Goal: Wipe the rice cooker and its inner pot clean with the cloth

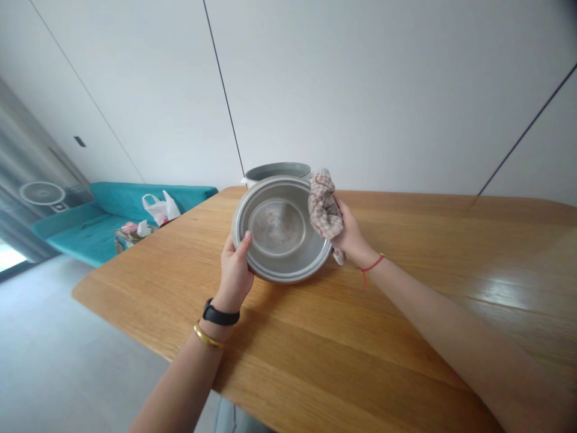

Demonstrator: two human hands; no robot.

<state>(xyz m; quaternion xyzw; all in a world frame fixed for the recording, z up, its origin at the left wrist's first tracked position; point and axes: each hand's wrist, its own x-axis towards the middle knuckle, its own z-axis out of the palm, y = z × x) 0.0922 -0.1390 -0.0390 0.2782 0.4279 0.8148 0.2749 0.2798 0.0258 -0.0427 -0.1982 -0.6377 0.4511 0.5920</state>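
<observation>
Bowl tilted in left hand; right hand clutches cloth at rim.

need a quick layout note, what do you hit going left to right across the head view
round white fan → teal sofa → white plastic bag → left hand → round silver metal bowl → crumpled patterned cloth → right hand, all but the first three over the wooden table

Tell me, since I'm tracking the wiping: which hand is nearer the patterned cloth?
Right. The right hand grips the patterned cloth at the metal bowl's right rim; the left hand holds the opposite rim, apart from the cloth.
</observation>
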